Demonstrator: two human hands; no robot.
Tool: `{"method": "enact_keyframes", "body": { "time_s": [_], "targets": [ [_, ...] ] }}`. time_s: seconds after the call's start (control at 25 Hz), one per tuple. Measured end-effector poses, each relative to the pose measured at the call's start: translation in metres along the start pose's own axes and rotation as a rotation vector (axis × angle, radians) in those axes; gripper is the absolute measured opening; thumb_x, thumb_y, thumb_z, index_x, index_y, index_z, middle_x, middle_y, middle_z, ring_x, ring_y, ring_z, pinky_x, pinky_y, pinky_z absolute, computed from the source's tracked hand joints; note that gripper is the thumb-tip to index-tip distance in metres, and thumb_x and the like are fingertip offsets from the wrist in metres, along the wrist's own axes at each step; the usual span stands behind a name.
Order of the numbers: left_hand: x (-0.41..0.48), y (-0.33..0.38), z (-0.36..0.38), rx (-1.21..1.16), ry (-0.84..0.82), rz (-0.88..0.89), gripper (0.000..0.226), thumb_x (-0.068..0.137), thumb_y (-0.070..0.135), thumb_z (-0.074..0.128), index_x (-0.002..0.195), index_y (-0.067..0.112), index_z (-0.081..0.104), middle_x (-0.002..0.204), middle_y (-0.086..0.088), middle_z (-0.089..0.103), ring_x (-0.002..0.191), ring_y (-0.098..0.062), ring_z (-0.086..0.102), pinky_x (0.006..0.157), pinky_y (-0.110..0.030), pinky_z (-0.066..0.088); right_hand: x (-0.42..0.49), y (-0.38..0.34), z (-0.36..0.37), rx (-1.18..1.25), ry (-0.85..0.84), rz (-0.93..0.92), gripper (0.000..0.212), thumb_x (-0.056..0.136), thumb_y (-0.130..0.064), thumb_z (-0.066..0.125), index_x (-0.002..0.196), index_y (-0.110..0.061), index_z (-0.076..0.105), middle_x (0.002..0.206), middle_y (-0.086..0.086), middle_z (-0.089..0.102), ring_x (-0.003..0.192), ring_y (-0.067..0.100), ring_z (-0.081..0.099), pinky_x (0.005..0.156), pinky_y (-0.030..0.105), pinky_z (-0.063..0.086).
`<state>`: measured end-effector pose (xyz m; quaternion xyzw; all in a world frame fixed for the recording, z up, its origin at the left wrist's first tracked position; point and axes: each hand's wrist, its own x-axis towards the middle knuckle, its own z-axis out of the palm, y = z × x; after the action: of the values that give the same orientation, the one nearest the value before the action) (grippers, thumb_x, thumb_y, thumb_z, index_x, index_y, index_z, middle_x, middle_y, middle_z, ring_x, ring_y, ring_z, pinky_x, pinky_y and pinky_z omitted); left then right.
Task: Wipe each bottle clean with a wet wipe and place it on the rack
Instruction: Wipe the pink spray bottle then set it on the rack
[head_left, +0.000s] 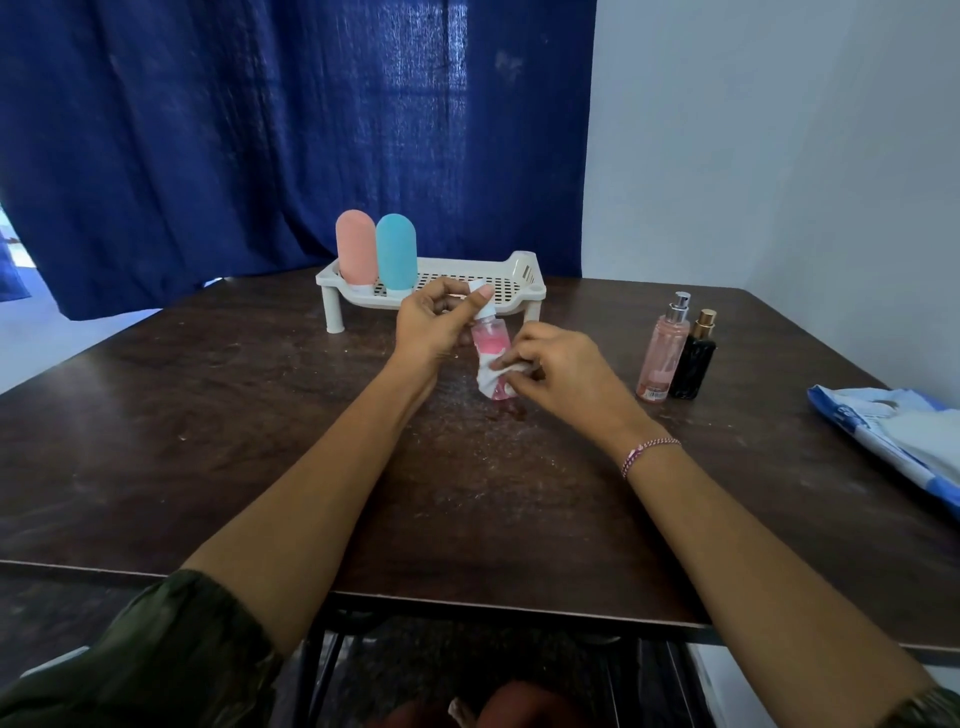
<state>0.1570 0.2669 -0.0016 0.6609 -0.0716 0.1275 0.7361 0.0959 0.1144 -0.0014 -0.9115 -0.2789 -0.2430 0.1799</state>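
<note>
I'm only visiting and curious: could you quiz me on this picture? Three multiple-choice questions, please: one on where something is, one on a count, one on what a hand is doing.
1. Where does the black bottle stand?
A. On the floor
B. On the table, beside a pink spray bottle
C. On a chair

2. How many bottles stand on the rack?
A. None
B. Two
C. Four

3. What is the right hand doing?
A. Lying flat on the table
B. Lifting the rack
C. Pressing a wipe on the small bottle

Answers:
1 B, it stands on the tabletop right of the hands, next to the spray bottle.
2 B, a pink bottle and a blue bottle stand at the rack's left end.
3 C, its fingers pinch the wipe against the small bottle, whose top the left hand grips.
</note>
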Motion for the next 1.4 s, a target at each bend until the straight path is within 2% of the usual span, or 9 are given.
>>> {"method": "enact_keyframes", "body": {
  "time_s": [0.24, 0.36, 0.44, 0.52, 0.64, 0.8, 0.96, 1.2, 1.4],
  "targets": [
    [-0.002, 0.001, 0.0, 0.037, 0.022, 0.014, 0.027, 0.082, 0.027, 0.071, 0.098, 0.006, 0.062, 0.079, -0.003, 0.066, 0.066, -0.005, 0.062, 0.059, -0.021, 0.055, 0.0, 0.001, -0.006, -0.017, -0.204, 0.004, 0.023, 0.079, -0.015, 0.07, 0.102, -0.012, 0.071, 0.099, -0.001, 0.062, 0.08, 0.002, 0.051, 0.075, 0.015, 0.043],
    [0.0, 0.001, 0.001, 0.049, 0.022, 0.015, 0.028, 0.08, 0.028, 0.072, 0.098, 0.007, 0.063, 0.081, -0.005, 0.067, 0.071, -0.01, 0.063, 0.065, -0.029, 0.056, 0.001, 0.0, -0.008, -0.031, -0.232, 0.016, 0.023, 0.079, -0.017, 0.07, 0.102, -0.014, 0.071, 0.098, -0.004, 0.061, 0.08, 0.002, 0.049, 0.069, 0.012, 0.039],
    [-0.001, 0.001, 0.002, 0.055, 0.011, 0.019, 0.026, 0.08, 0.027, 0.072, 0.096, 0.009, 0.063, 0.08, -0.006, 0.066, 0.071, -0.012, 0.062, 0.066, -0.031, 0.056, 0.002, -0.001, -0.009, -0.088, -0.215, 0.008, 0.023, 0.08, -0.021, 0.07, 0.103, -0.018, 0.07, 0.095, -0.008, 0.059, 0.079, 0.001, 0.046, 0.065, 0.012, 0.036],
    [0.0, 0.001, 0.003, 0.064, -0.003, 0.034, 0.028, 0.08, 0.027, 0.072, 0.097, 0.008, 0.063, 0.086, -0.009, 0.066, 0.074, -0.014, 0.063, 0.067, -0.031, 0.056, 0.002, -0.001, -0.01, -0.117, -0.105, 0.032, 0.024, 0.08, -0.023, 0.069, 0.104, -0.018, 0.07, 0.097, -0.005, 0.062, 0.08, 0.004, 0.049, 0.072, 0.019, 0.044],
    [-0.001, 0.001, 0.004, 0.093, -0.018, 0.059, 0.03, 0.081, 0.027, 0.071, 0.101, 0.006, 0.063, 0.092, -0.009, 0.067, 0.081, -0.015, 0.066, 0.068, -0.029, 0.057, 0.002, -0.002, -0.008, -0.025, 0.073, 0.094, 0.024, 0.079, -0.02, 0.071, 0.102, -0.016, 0.069, 0.099, 0.001, 0.066, 0.083, 0.006, 0.054, 0.079, 0.02, 0.046],
    [-0.001, 0.001, 0.003, 0.074, -0.001, 0.033, 0.031, 0.082, 0.028, 0.07, 0.102, 0.007, 0.062, 0.09, -0.009, 0.066, 0.078, -0.012, 0.064, 0.063, -0.025, 0.056, 0.001, 0.0, -0.005, 0.047, -0.02, 0.191, 0.021, 0.075, -0.023, 0.074, 0.094, -0.015, 0.072, 0.092, 0.002, 0.069, 0.076, 0.004, 0.053, 0.072, 0.017, 0.042],
    [-0.001, 0.002, 0.002, 0.045, 0.027, -0.003, 0.03, 0.082, 0.028, 0.071, 0.102, 0.007, 0.063, 0.08, -0.001, 0.066, 0.066, -0.004, 0.062, 0.058, -0.02, 0.054, 0.0, 0.005, -0.005, 0.08, -0.139, 0.155, 0.02, 0.073, -0.023, 0.077, 0.088, -0.011, 0.072, 0.087, 0.003, 0.068, 0.077, 0.011, 0.06, 0.071, 0.026, 0.051],
    [0.0, 0.002, 0.0, 0.015, 0.021, -0.027, 0.022, 0.081, 0.026, 0.071, 0.095, 0.011, 0.062, 0.085, -0.004, 0.068, 0.078, -0.014, 0.067, 0.069, -0.03, 0.059, 0.001, 0.008, -0.007, 0.188, 0.059, 0.104, 0.023, 0.08, -0.02, 0.07, 0.102, -0.014, 0.069, 0.099, -0.005, 0.056, 0.09, 0.006, 0.055, 0.082, 0.013, 0.047],
    [0.0, 0.001, -0.001, -0.005, 0.021, -0.035, 0.025, 0.08, 0.026, 0.072, 0.097, 0.011, 0.062, 0.094, -0.009, 0.068, 0.085, -0.016, 0.066, 0.071, -0.03, 0.058, 0.001, 0.008, -0.002, 0.23, 0.025, 0.144, 0.014, 0.075, -0.018, 0.075, 0.088, -0.017, 0.073, 0.097, -0.009, 0.056, 0.091, 0.006, 0.056, 0.08, 0.02, 0.051]
  ]
}}
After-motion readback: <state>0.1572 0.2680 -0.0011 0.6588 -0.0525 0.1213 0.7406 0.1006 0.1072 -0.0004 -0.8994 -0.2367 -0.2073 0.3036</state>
